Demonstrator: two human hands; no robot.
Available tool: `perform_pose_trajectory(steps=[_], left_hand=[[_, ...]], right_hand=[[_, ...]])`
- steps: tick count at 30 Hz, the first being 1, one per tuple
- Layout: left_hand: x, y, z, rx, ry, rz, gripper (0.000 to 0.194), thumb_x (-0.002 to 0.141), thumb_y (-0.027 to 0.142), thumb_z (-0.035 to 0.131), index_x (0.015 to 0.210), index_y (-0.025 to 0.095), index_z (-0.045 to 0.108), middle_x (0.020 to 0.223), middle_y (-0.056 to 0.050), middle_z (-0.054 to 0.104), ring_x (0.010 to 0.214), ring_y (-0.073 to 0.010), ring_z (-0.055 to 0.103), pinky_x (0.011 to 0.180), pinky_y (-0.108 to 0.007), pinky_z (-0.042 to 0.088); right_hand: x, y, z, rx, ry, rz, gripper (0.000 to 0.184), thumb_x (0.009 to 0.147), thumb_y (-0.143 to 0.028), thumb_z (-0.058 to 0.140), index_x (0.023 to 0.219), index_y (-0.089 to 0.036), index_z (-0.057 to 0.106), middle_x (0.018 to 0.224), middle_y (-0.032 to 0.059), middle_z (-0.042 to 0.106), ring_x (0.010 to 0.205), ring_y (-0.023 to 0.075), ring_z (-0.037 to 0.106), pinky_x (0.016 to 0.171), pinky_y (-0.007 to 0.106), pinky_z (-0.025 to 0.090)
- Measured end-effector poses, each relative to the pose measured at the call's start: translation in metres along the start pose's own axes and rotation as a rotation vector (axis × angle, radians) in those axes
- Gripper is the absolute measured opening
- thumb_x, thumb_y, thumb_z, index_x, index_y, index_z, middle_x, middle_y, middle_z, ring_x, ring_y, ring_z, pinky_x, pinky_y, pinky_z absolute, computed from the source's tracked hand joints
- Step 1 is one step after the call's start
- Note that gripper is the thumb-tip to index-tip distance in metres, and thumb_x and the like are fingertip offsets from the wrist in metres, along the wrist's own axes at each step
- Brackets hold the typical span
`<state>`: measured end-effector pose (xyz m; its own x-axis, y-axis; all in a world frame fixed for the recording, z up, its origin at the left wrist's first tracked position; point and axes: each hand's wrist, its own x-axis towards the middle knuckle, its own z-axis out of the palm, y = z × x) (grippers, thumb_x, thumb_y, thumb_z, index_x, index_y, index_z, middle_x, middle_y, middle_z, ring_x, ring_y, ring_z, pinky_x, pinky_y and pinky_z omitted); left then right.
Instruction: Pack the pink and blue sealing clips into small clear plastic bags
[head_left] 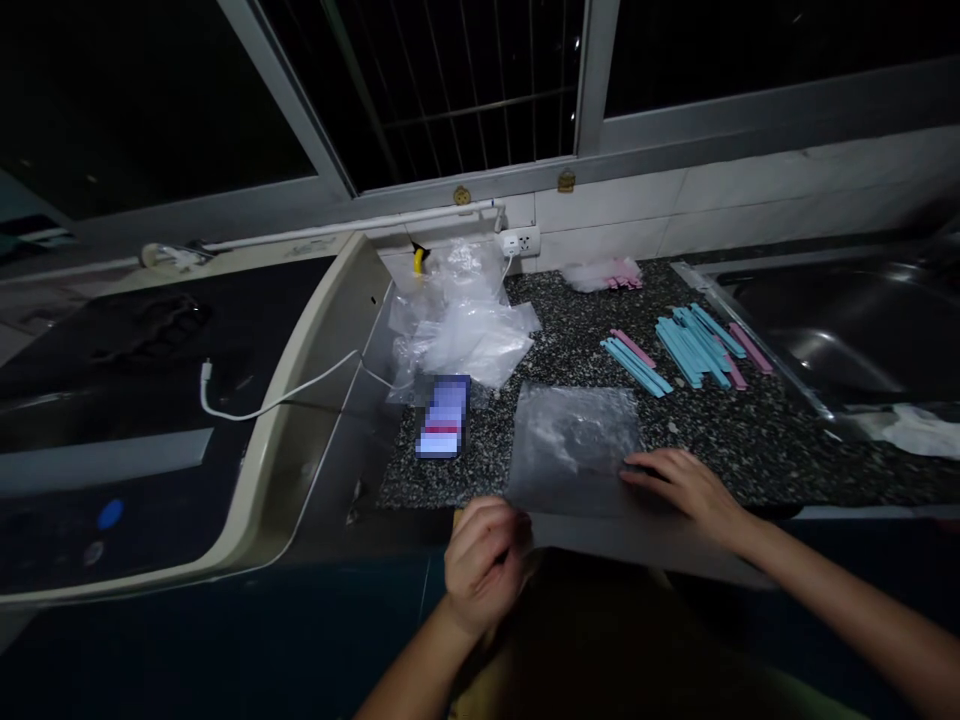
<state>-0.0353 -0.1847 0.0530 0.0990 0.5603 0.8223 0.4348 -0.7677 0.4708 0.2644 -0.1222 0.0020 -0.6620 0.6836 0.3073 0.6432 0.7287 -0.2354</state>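
Note:
A clear plastic bag (570,450) lies flat over the front edge of the speckled counter, its near part hanging past the edge. My left hand (487,560) is closed at the bag's near left corner, the fingers curled in a pinch on its edge. On the bag's right side, my right hand (686,490) rests with its fingers stretched out. Blue strips (690,345), long and thin like bag sealing clips, lie in a loose pile beyond the right hand. A few pink strips (750,348) are mixed in with them.
Left of the bag lies a lit phone (444,418), below a heap of clear plastic bags (472,335). A small bag with pink pieces (604,275) sits near the wall. A washing machine (300,400) with a white cable (300,388) stands left; a metal sink (847,330) is right.

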Motion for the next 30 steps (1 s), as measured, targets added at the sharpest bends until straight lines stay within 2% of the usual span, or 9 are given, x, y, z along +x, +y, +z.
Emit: perform_pose_trajectory(steps=[3, 5, 7, 9, 12, 17, 22, 27, 30], left_hand=[[-0.003, -0.007, -0.004, -0.039, -0.082, 0.021, 0.015, 0.078, 0.007, 0.052, 0.087, 0.017, 0.057, 0.074, -0.004, 0.061, 0.073, -0.0128, 0.056, 0.061, -0.027, 0.048], [-0.008, -0.020, -0.009, -0.036, -0.148, 0.042, 0.018, 0.079, 0.011, 0.052, 0.095, 0.018, 0.057, 0.080, -0.005, 0.063, 0.077, -0.0134, 0.056, 0.066, -0.029, 0.049], [-0.014, -0.036, -0.015, 0.048, -0.264, 0.083, 0.030, 0.078, 0.025, 0.057, 0.107, 0.018, 0.055, 0.093, -0.008, 0.063, 0.088, -0.0171, 0.056, 0.075, -0.034, 0.049], [-0.017, -0.052, -0.018, 0.209, -0.431, 0.029, 0.042, 0.076, 0.031, 0.059, 0.116, 0.019, 0.052, 0.108, -0.012, 0.060, 0.102, -0.0212, 0.053, 0.085, -0.040, 0.046], [-0.018, -0.069, -0.015, 0.300, -0.542, -0.047, 0.042, 0.078, 0.026, 0.053, 0.120, 0.020, 0.052, 0.114, -0.011, 0.057, 0.109, -0.0224, 0.049, 0.090, -0.042, 0.043], [-0.010, -0.078, 0.005, 0.200, -0.553, -0.154, 0.027, 0.081, 0.015, 0.046, 0.101, 0.018, 0.063, 0.091, -0.007, 0.063, 0.090, -0.0175, 0.052, 0.078, -0.033, 0.046], [-0.006, -0.084, 0.016, 0.162, -0.545, -0.250, 0.017, 0.080, 0.017, 0.050, 0.080, 0.017, 0.067, 0.071, -0.004, 0.059, 0.074, -0.0152, 0.051, 0.063, -0.027, 0.042], [-0.004, -0.085, 0.022, 0.271, -0.509, -0.337, 0.024, 0.083, 0.025, 0.050, 0.064, 0.017, 0.063, 0.070, -0.004, 0.057, 0.076, -0.0158, 0.050, 0.068, -0.029, 0.043], [-0.003, -0.084, 0.027, 0.303, -0.481, -0.361, 0.029, 0.085, 0.028, 0.047, 0.062, 0.016, 0.060, 0.068, -0.004, 0.055, 0.075, -0.0155, 0.049, 0.068, -0.028, 0.042]], right_hand=[[0.006, -0.003, 0.002, 0.057, 0.017, 0.021, 0.034, 0.084, -0.019, 0.040, 0.105, -0.031, 0.064, 0.105, 0.0054, 0.067, 0.092, 0.0208, 0.059, 0.077, 0.039, 0.047], [0.008, -0.002, 0.004, 0.093, 0.050, 0.020, 0.030, 0.084, -0.019, 0.043, 0.100, -0.029, 0.066, 0.101, 0.0067, 0.068, 0.089, 0.0204, 0.060, 0.074, 0.038, 0.048], [0.010, 0.000, 0.006, 0.123, 0.064, 0.018, 0.027, 0.083, -0.020, 0.045, 0.097, -0.027, 0.067, 0.099, 0.0074, 0.068, 0.088, 0.0204, 0.060, 0.073, 0.037, 0.048], [0.011, 0.002, 0.006, 0.151, 0.071, 0.022, 0.025, 0.084, -0.021, 0.045, 0.095, -0.026, 0.067, 0.098, 0.0077, 0.068, 0.087, 0.0202, 0.060, 0.073, 0.037, 0.048], [0.014, 0.003, 0.003, 0.190, 0.075, 0.031, 0.024, 0.086, -0.024, 0.045, 0.093, -0.024, 0.067, 0.096, 0.0081, 0.069, 0.086, 0.0199, 0.060, 0.072, 0.036, 0.048], [0.017, 0.003, -0.005, 0.253, 0.066, 0.075, 0.025, 0.086, -0.028, 0.043, 0.088, -0.024, 0.068, 0.094, 0.0083, 0.070, 0.084, 0.0207, 0.061, 0.072, 0.037, 0.048], [0.015, 0.005, -0.007, 0.295, 0.069, 0.167, 0.026, 0.084, -0.036, 0.045, 0.078, -0.026, 0.068, 0.090, 0.0074, 0.070, 0.083, 0.0223, 0.062, 0.074, 0.040, 0.049], [0.010, 0.007, 0.003, 0.299, 0.148, 0.345, 0.027, 0.082, -0.040, 0.047, 0.077, -0.023, 0.067, 0.084, 0.0085, 0.069, 0.083, 0.0248, 0.062, 0.075, 0.042, 0.049], [0.009, 0.004, 0.006, 0.304, 0.181, 0.398, 0.030, 0.080, -0.047, 0.050, 0.074, -0.023, 0.068, 0.082, 0.0086, 0.070, 0.083, 0.0268, 0.062, 0.076, 0.044, 0.049]])
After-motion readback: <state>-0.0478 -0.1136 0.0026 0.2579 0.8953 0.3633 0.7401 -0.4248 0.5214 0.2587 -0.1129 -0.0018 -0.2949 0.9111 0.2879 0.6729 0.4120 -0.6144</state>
